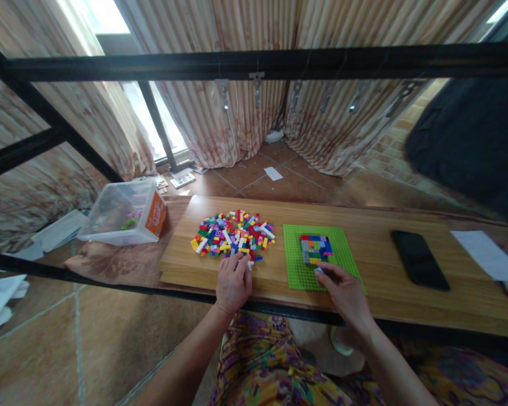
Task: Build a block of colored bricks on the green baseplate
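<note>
On the wooden table, a heap of small colourful toy building bricks (224, 232) lies left of a green studded baseplate (296, 276). A low block of joined bricks (307, 248), grey, blue, red and yellow at its edges, sits on the plate around a multicoloured middle. My right hand (345, 286) pinches a pale blue brick (319, 270) just in front of that block, over the plate. With curled fingers, my left hand (234, 282) rests at the near edge of the heap. A small white piece (250, 264) shows beside its fingers; whatever lies under them is hidden.
A black phone (419, 259) and a white sheet of paper (491, 255) lie to the right. At the far left stands a clear plastic box (118, 217) with a few pieces inside. A dark metal bar (254, 65) crosses above the table's far side, before striped curtains (245, 129).
</note>
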A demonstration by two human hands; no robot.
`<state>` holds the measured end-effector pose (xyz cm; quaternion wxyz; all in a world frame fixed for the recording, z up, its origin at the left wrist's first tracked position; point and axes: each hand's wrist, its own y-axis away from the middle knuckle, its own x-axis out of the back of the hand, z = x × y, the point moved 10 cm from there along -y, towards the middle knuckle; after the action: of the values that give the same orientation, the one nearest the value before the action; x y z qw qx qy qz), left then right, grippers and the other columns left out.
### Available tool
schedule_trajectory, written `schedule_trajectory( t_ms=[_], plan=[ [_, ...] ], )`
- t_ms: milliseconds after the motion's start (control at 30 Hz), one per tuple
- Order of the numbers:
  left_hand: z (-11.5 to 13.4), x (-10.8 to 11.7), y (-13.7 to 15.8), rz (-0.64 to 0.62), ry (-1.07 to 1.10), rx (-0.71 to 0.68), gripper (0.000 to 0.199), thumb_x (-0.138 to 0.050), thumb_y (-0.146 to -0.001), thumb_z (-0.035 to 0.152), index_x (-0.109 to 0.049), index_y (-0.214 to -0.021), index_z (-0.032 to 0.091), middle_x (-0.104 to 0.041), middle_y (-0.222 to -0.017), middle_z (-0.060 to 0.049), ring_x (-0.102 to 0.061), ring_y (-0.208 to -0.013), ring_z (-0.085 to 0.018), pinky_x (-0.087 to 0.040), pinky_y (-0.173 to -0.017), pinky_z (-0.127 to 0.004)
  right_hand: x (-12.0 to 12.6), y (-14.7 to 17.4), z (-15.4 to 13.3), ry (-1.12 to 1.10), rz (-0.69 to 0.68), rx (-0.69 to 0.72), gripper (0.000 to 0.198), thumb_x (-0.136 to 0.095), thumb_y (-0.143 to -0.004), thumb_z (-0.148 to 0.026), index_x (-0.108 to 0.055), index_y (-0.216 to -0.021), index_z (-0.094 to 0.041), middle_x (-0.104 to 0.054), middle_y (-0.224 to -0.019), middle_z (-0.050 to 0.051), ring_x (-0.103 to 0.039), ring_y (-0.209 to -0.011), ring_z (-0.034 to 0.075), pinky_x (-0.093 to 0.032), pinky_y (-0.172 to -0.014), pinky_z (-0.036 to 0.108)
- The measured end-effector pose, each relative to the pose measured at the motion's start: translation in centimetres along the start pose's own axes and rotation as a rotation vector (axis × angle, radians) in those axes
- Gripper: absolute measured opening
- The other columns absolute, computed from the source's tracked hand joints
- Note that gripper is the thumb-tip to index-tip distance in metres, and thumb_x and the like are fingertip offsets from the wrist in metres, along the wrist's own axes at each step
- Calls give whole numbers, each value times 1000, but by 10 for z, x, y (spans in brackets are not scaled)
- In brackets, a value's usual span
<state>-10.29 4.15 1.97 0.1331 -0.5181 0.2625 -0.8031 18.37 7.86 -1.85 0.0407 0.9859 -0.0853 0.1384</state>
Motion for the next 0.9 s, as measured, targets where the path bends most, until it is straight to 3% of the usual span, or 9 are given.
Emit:
schedule_trajectory(
  t_ms=[200,300,433,667,800,900],
  plan=[
    [-1,-1,1,-2,3,13,27,-51,-92,15,-63,-116,17,-68,-108,-12,-62,-106,-26,-48,-92,-42,12,-10,7,16,13,-26,45,-74,-70,-51,-73,-100,-17,-75,-90,10,-67,-73,20,-56,-70,36],
    [-1,-1,1,-7,5,22,27,-51,-91,15,-62,-116,17,-68,-108,-13,-63,-106,-26,-48,-92,-43,3,-6,6,56,-17,-6,42,-71,-74,-48,-73,-103,-18,-75,-95,10,-68,-79,21,-56,-75,39],
    [-1,1,1,-1,12,39,28,-51,-92,15,-62,-117,18,-68,-110,-13,-63,-107,-26,-48,-94,-43,-39,4,-12,175,-135,114,33,-65,-80,-45,-73,-102,-21,-75,-101,9,-69,-89,23,-55,-83,41],
    [0,8,6,49,50,29,27,-52,-89,14,-64,-113,19,-69,-107,-11,-64,-104,-24,-45,-95,-42,-127,8,-54,360,-341,362,24,-53,-87,-32,-71,-97,-20,-73,-99,9,-67,-90,22,-51,-85,39],
    [3,10,7,31,46,23,22,-53,-87,15,-66,-104,21,-71,-103,-9,-65,-97,-22,-39,-98,-44,-146,0,-63,412,-360,446,22,-51,-87,-26,-70,-96,-21,-72,-97,8,-66,-88,22,-50,-84,38],
    [5,10,7,7,51,11,18,-50,-89,17,-67,-96,21,-71,-97,-7,-64,-90,-21,-40,-93,-41,-148,-7,-66,425,-329,494,21,-51,-86,-24,-69,-96,-21,-71,-99,9,-65,-91,22,-50,-85,38]
  ],
)
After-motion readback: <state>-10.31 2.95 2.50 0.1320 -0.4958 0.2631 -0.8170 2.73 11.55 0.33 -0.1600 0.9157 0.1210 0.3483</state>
